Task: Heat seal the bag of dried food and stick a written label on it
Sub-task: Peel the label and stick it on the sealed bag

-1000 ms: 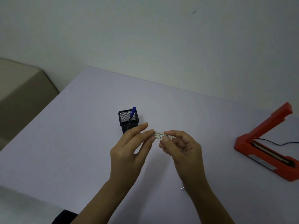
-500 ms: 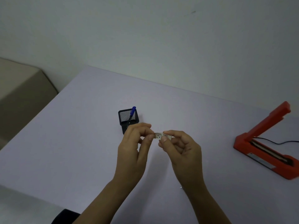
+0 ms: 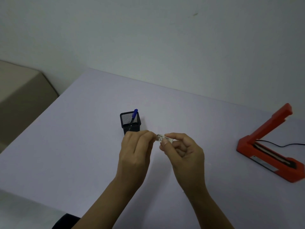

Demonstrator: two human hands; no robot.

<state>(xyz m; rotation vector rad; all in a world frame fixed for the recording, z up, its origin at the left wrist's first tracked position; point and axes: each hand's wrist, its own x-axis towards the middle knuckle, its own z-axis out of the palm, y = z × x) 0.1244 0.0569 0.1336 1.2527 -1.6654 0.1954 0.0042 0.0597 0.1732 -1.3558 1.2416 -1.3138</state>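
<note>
A small white label (image 3: 161, 138) with dark writing is held above the table between both hands. My right hand (image 3: 183, 152) pinches its right part between thumb and forefinger. My left hand (image 3: 136, 149) has its fingers curled, and its fingertips pinch the label's left end. A red heat sealer (image 3: 270, 144) stands at the right with its arm raised, and a black cable runs from it. No bag of dried food is in view.
A black mesh pen holder (image 3: 130, 123) with a blue pen (image 3: 134, 115) stands just behind my left hand. The lavender table (image 3: 74, 146) meets a pale wall at the back. A beige block (image 3: 19, 90) sits beyond the table's left edge.
My left hand's fingers have curled from fairly straight to a tight pinch at the label's left end. My right hand has kept its pinch and hardly moved.
</note>
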